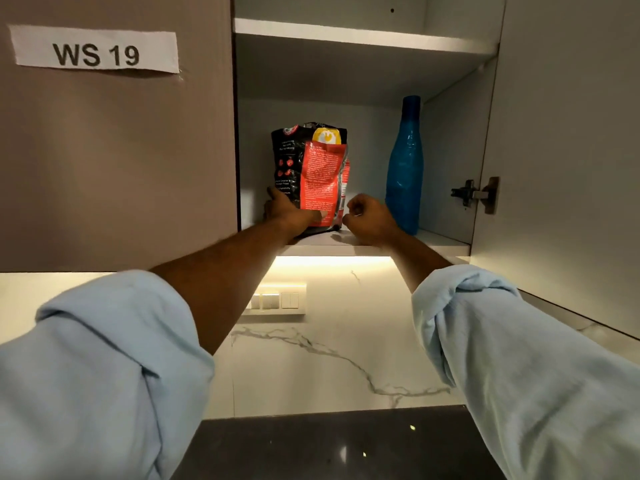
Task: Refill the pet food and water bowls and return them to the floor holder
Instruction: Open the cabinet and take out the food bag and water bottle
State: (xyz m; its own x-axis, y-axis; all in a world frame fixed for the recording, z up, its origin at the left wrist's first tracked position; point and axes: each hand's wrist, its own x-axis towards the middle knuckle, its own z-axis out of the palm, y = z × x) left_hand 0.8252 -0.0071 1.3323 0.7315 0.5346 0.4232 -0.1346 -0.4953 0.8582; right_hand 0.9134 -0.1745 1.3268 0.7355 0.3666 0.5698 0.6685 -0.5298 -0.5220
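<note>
A black and red pet food bag (313, 168) stands upright on the lower shelf (436, 241) of an open wall cabinet. To its right stands a tall blue water bottle (405, 168). My left hand (287, 211) wraps around the bag's lower left corner, fingers behind it and thumb across the front. My right hand (369, 218) is curled into a loose fist at the bag's lower right edge, between bag and bottle; whether it grips the bag is unclear. The bowls and floor holder are out of sight.
The cabinet's right door (561, 161) hangs open; the left door (114, 150), labelled WS 19, is shut. An upper shelf (363, 34) sits above. Below are a lit marble backsplash (329, 358) with wall switches (277, 301) and a dark countertop (329, 445).
</note>
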